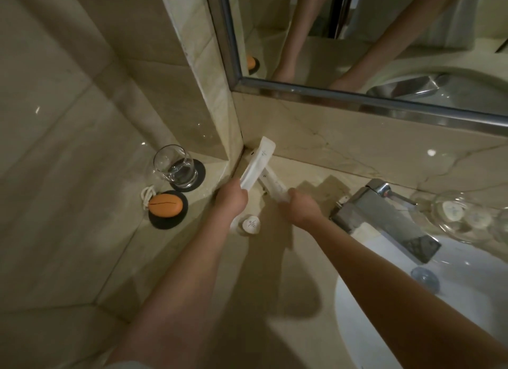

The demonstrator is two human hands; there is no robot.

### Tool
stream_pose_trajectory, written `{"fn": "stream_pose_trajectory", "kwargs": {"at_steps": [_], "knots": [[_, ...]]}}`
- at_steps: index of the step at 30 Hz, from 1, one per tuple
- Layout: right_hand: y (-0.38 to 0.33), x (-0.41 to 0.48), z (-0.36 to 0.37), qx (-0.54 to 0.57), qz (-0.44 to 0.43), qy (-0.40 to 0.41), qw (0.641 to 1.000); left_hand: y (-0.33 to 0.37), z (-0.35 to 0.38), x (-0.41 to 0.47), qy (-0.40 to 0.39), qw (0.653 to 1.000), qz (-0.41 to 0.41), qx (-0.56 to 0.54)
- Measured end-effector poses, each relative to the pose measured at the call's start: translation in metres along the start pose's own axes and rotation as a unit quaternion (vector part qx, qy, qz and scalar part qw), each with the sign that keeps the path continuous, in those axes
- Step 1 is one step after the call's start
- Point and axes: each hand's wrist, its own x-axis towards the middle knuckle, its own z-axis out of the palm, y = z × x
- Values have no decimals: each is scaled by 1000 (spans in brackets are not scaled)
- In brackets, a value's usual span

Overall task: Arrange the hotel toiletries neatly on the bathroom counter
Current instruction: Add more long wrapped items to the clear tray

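Observation:
My left hand [231,201] grips the lower end of a long white toiletry packet [258,162] that leans up toward the wall corner. A second long white packet [273,184] lies flat on the beige counter [255,272], and my right hand [301,208] holds its near end. The two packets cross near the corner. A small round white packet [250,224] lies on the counter just below my left wrist. Several more round white packets sit inside a clear glass bowl [464,217] at the far right.
A drinking glass [174,164] stands on a black coaster at the left. An orange oval object [165,204] with a white cord rests on a second black coaster. A chrome tap [384,217] overhangs the white basin [412,313]. A mirror [357,39] hangs above.

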Motion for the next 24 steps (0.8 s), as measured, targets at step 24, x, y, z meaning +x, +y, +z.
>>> {"fn": "stream_pose_trajectory", "kwargs": {"at_steps": [24], "knots": [[164,-252,-28,280,-8,164,946,93,46,-218,-21,923,116,-367]]}}
